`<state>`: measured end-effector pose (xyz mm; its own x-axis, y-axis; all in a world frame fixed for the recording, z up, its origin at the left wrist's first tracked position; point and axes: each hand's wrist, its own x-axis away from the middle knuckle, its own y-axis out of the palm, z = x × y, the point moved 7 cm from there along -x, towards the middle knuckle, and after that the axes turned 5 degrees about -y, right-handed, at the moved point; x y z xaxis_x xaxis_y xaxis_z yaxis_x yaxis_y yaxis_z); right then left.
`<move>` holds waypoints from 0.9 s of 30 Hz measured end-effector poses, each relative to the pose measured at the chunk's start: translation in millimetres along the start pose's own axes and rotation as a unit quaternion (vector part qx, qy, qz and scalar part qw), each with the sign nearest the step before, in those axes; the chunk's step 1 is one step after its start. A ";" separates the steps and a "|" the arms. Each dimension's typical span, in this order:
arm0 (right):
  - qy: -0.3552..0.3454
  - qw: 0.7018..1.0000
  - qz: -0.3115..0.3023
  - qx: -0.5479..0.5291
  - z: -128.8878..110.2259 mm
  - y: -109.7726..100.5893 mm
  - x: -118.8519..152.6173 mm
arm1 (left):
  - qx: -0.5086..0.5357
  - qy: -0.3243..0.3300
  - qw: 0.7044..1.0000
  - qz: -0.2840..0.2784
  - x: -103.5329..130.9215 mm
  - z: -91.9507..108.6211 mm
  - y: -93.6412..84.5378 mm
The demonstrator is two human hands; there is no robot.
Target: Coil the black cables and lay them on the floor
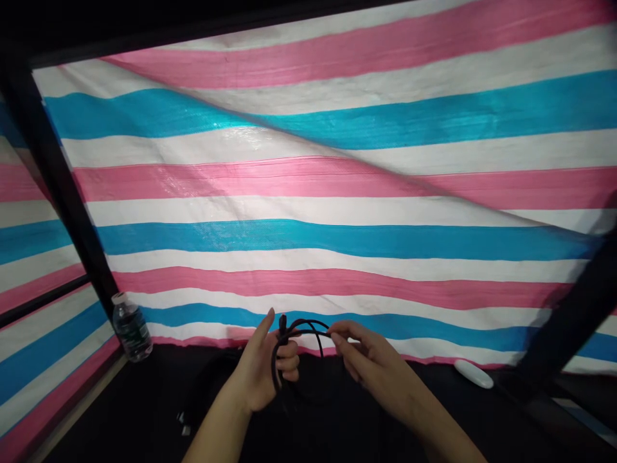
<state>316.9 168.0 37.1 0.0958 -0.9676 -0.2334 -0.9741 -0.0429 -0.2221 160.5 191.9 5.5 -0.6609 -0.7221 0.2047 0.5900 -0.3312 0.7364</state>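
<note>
A sheet (308, 238) with pink, white and blue stripes fills most of the view, creased along a long diagonal fold. Below it spreads a black surface (144, 418). Dark frame bars (56, 161) run along the top and down both sides, and more striped sheeting shows beyond the left one.

Two bare hands work low in the middle, apart from each other. The left hand (267, 370) has its fingers curled around a black cable (273, 366), thumb raised; the right hand (369, 363) pinches the same cable between thumb and fingers. The cable bends in loops between the hands, above the surface, with a thicker dark piece (283, 321) upright beside the left thumb.

A clear bottle (132, 331) with a green label stands at the left, near the frame bar. A smooth white oval object (473, 373) lies to the right, near the sheet's lower edge. Smallest is a pale, blurred piece (184, 424) left of the left forearm.
</note>
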 end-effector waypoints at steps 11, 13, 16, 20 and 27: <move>0.010 1.000 0.002 0.014 -5.8 6.8 1.6 | -0.113 0.017 0.993 0.018 8.0 -3.5 2.5; 0.026 0.999 -0.030 -0.005 -8.4 11.1 5.0 | -0.089 0.062 0.993 0.051 6.8 3.6 -0.3; 0.001 0.995 -0.083 0.062 -18.4 17.1 13.8 | 0.003 0.132 0.985 0.109 4.4 16.4 -12.1; -0.051 0.951 -0.247 0.179 -24.9 45.3 33.9 | 0.091 0.191 0.964 0.159 0.2 29.5 -34.8; -0.094 0.966 -0.175 0.164 -32.2 57.3 22.4 | 0.138 0.209 0.954 0.164 0.2 33.4 -46.0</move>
<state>256.6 135.9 49.6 0.4736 -0.8441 -0.2514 -0.7612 -0.2487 -0.5989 117.6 227.3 -6.8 -0.1856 -0.9574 0.2212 0.5504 0.0852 0.8305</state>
